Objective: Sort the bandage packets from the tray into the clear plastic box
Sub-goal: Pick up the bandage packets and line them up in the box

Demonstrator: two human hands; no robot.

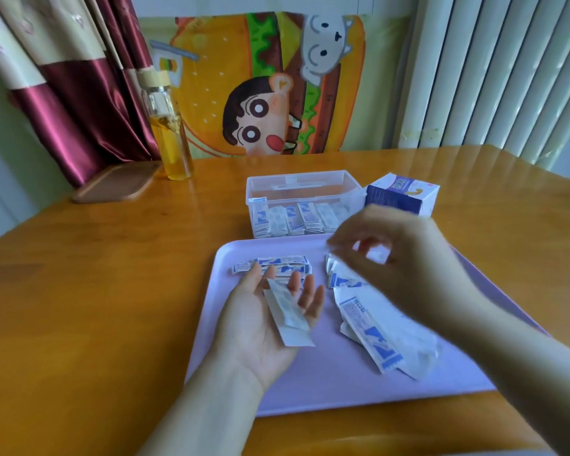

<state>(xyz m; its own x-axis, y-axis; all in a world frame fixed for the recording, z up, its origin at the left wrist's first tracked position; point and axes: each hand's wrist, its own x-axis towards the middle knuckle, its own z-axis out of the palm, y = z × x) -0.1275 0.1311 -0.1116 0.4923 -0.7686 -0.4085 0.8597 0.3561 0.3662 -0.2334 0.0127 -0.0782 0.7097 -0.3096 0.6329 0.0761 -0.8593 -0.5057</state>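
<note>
A lilac tray (326,383) lies on the wooden table in front of me. My left hand (264,327) is palm up over the tray's left part, fingers straight, with one white bandage packet (285,312) lying across the palm. Small blue-and-white packets (273,264) lie just beyond its fingertips. Larger packets (375,330) are heaped on the tray's right half. My right hand (402,258) hovers blurred above that heap, fingers curled; what it pinches is unclear. Behind the tray stands the clear plastic box (300,192), lid off, with several packets standing in a row inside.
A blue-and-white carton (400,195) stands right of the clear box. At the back left are a glass bottle (170,136) with yellow liquid and a wooden board (116,184). A cartoon-print cloth hangs behind the table; a curtain hangs at left.
</note>
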